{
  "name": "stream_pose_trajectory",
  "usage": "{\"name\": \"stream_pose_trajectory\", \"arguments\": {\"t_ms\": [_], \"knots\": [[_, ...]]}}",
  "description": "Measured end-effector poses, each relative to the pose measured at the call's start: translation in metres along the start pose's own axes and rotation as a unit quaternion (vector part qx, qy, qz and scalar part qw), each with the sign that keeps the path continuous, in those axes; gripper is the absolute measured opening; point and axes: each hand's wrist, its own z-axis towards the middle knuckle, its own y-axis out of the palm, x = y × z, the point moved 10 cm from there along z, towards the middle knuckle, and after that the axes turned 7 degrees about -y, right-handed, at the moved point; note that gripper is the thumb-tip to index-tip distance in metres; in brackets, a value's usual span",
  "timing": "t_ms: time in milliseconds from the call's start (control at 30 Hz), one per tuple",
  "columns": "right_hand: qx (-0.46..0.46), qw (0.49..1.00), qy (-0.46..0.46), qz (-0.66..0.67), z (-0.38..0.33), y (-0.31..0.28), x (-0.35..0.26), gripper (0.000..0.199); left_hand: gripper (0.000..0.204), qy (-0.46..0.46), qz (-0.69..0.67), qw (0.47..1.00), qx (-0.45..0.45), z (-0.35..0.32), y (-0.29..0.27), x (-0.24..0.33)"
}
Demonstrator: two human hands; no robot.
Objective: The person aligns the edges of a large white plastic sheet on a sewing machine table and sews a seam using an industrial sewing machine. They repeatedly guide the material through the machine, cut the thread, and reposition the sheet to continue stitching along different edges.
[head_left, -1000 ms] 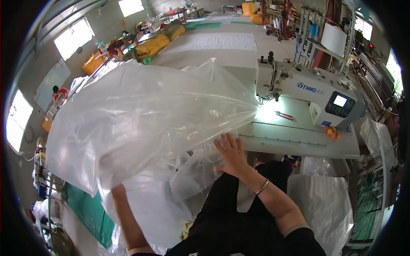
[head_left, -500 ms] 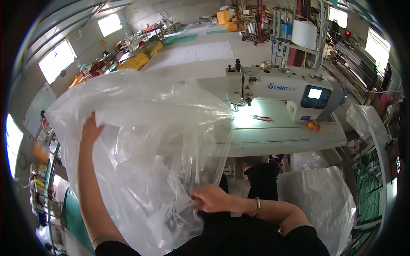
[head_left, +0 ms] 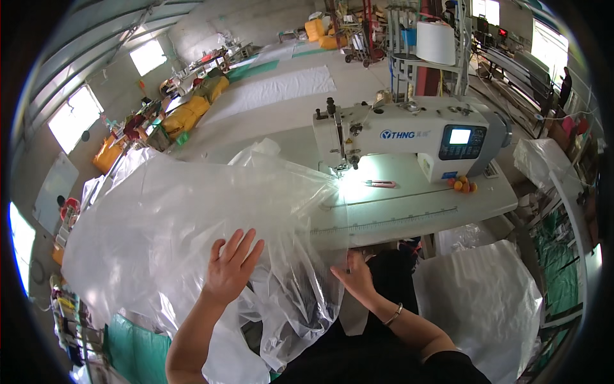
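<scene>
- The big see-through plastic sheet (head_left: 153,217) spreads out on the left of the surface (head_left: 485,206). It gets narrow and bunched at its right tip, which is at the needle of the sewing machine (head_left: 398,134).
- The near part of the sheet hangs in folds past the front edge of the surface, down toward the person's lap.
- The left hand (head_left: 231,269) is over the middle of the sheet. Its grip is open, with the fingers spread wide.
- The right hand (head_left: 357,278) is just by the front edge of the surface, at the right side of the folds. Its thumb sticks out to the left. I cannot tell if its grip holds any plastic.
- Folds fill the gap between the two hands.
- A ruler strip (head_left: 387,222) runs near the front edge. There is room to move along here, right of the sheet.
- A little pink cutter (head_left: 381,184) lies under the machine's arm, apart from the sheet.
- Small orange balls (head_left: 462,185) sit by the machine's right end.
</scene>
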Motion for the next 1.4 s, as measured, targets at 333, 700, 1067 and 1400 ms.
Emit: {"name": "stream_pose_trajectory", "arguments": {"t_ms": [333,700,1067,1400], "knots": [[-0.331,0.93,0.155,-0.035,-0.001,-0.043,0.039,0.033,0.028,-0.133,-0.067,0.946,-0.288,-0.093,0.142,-0.083],[-0.084,0.937,-0.15,-0.303,0.221,-0.002,0.025,0.013,0.034,-0.421,-0.345,0.819,-0.184,-0.086,0.11,-0.188],[-0.273,0.849,-0.181,-0.416,0.246,0.051,0.046,0.032,0.014,-0.579,-0.406,0.664,-0.242,-0.083,0.072,-0.155],[-0.012,0.982,-0.156,-0.107,0.204,-0.013,-0.007,0.02,0.032,-0.098,-0.416,0.757,-0.494,-0.076,0.049,0.1]]}}
